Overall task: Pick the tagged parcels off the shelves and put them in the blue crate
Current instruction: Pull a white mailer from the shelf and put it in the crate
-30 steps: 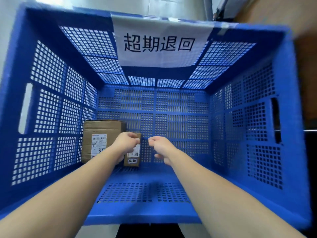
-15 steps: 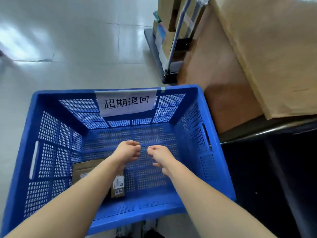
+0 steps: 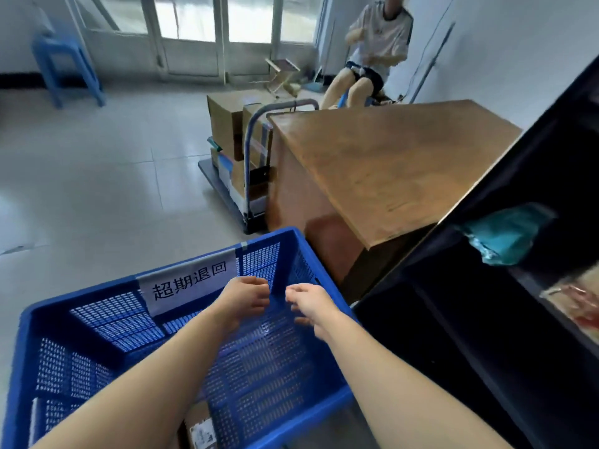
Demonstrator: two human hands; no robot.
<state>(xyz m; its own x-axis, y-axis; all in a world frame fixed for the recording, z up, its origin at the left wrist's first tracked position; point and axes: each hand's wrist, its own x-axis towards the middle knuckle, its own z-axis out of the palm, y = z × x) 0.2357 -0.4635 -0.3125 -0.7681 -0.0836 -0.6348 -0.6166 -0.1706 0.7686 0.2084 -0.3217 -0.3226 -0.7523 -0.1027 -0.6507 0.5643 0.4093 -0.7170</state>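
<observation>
The blue crate stands on the floor at the lower left, with a white paper label on its far wall. A small cardboard parcel with a printed tag lies on the crate's bottom, mostly hidden by my left forearm. My left hand hovers above the crate with its fingers curled loosely and nothing in it. My right hand is beside it, a small gap apart, also curled and holding nothing. On the dark shelves at the right lie a teal bagged parcel and a blurred parcel.
A wooden desk stands just beyond the crate. A hand trolley stacked with cardboard boxes is parked at its left side. A seated person is at the back right. A blue stool stands at the far left on the tiled floor.
My view has risen from deep inside the crate to the room and shelves. Both hands lifted out of the crate; the small parcel my left hand was at stays on the crate's bottom.
</observation>
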